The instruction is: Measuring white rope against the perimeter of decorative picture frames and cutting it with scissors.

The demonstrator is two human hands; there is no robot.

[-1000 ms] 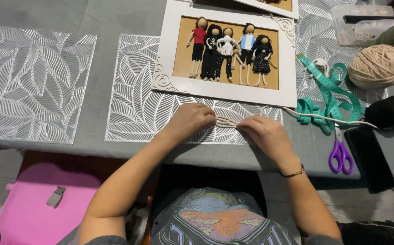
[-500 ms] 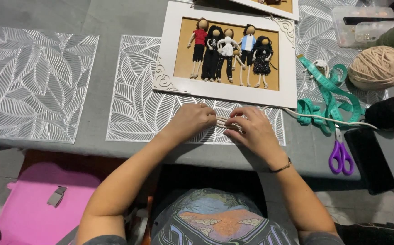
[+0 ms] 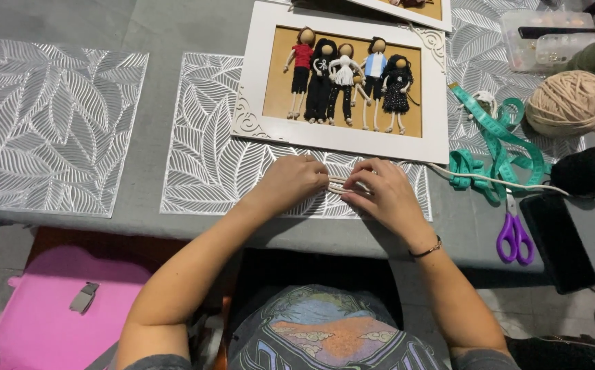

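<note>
At the far left a pink stool (image 3: pixel 51 312) is sitting below the table edge, and a leaf-patterned placemat (image 3: pixel 44 130) is lying flat on the grey table (image 3: pixel 167 27). A second placemat (image 3: pixel 201 157) is lying under the work. On it the left hand (image 3: pixel 290 181) is resting palm down, its fingers curled and pinching one end of a small bundle of pale cord strands (image 3: pixel 336 185). The right hand (image 3: pixel 383 195) is meeting it from the other side, fingertips closed on the same strands, so both hands are gripping the bundle between them, just in front of the white picture frame (image 3: pixel 342 140) with its row of little yarn dolls (image 3: pixel 345 82).

The cord looks light, soft and limp; it would likely flop or fray if held loosely, so pinching it close to the ends, with the strands kept together and taut, seems the sound hold.

Further right, the cord is trailing off toward a ball of beige yarn (image 3: pixel 570 103). A teal measuring tape (image 3: pixel 496 147) is lying coiled, purple-handled scissors (image 3: pixel 514 233) are lying near the table edge, and a dark phone (image 3: pixel 558 240) is sitting beside them.
</note>
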